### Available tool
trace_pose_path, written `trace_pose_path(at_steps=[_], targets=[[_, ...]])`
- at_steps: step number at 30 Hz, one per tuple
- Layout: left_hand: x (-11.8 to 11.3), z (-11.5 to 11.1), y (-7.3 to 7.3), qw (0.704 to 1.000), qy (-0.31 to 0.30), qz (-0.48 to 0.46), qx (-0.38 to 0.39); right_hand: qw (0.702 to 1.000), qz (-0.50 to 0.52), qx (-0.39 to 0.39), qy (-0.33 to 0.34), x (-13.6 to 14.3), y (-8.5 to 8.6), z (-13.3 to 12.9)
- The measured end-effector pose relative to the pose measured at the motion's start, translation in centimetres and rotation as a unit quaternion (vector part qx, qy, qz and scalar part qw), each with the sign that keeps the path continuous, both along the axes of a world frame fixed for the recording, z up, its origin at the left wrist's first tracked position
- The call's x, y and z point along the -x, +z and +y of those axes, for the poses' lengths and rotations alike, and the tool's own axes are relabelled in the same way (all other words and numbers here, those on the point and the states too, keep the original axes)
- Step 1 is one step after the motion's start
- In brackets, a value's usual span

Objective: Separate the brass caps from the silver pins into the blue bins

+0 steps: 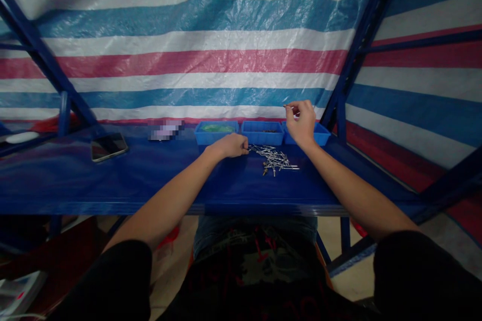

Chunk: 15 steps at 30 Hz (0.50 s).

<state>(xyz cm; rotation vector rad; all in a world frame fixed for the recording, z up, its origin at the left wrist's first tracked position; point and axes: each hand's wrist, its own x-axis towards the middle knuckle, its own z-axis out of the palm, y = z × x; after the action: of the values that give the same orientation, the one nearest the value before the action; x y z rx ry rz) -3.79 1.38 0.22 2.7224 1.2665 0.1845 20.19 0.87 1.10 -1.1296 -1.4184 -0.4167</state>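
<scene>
A loose pile of silver rivets lies on the blue table, with a few brass-coloured pieces at its near edge. My left hand is closed at the pile's left end, its fingertips pinched beside a rivet; what they hold is too small to make out. Raised above the right blue bin, my right hand pinches a small dark piece between thumb and finger. The middle blue bin has small brownish pieces inside. Green material shows in the left blue bin.
A phone lies on the left of the blue table. Near it is a blurred-out pinkish item. Blue metal posts stand at both sides, and a striped sheet hangs behind the bins.
</scene>
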Motion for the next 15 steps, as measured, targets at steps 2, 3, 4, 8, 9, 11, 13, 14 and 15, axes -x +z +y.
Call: trace_pose_path(at_steps=[2,3,4,8,9,11,13,14,15], targets=[[-0.2,-0.3,0.1,1.0,-0.005,-0.002,0.011,0.999,-0.025,0.036,-0.006,-0.3,-0.3,0.5],[-0.3,-0.4,0.2,1.0,-0.009,-0.002,0.014,0.996,-0.047,0.07,-0.01,-0.5,-0.5,0.8],[-0.3,-0.4,0.2,1.0,-0.012,-0.001,0.016,0.991,-0.073,0.112,-0.015,-0.6,-0.8,1.0],[-0.2,-0.3,0.1,1.0,-0.024,-0.008,0.014,0.956,-0.138,0.257,-0.033,-0.9,-1.9,1.6],[-0.2,-0.3,0.0,0.999,-0.029,-0.012,0.009,0.952,-0.143,0.267,-0.033,-0.9,-1.9,1.5],[-0.4,-0.1,-0.5,0.999,-0.04,-0.027,-0.011,0.954,-0.145,0.26,-0.027,-0.7,-1.6,1.3],[-0.9,-0.1,-1.0,0.997,-0.05,-0.049,-0.042,0.959,-0.146,0.242,-0.014,-0.4,-1.1,1.1],[-1.2,-0.1,-1.3,0.995,-0.055,-0.059,-0.06,0.96,-0.15,0.237,-0.004,-0.2,-0.9,1.0],[-1.5,-0.2,-1.5,0.992,-0.067,-0.062,-0.082,0.96,-0.156,0.234,0.006,0.0,-0.6,1.0]])
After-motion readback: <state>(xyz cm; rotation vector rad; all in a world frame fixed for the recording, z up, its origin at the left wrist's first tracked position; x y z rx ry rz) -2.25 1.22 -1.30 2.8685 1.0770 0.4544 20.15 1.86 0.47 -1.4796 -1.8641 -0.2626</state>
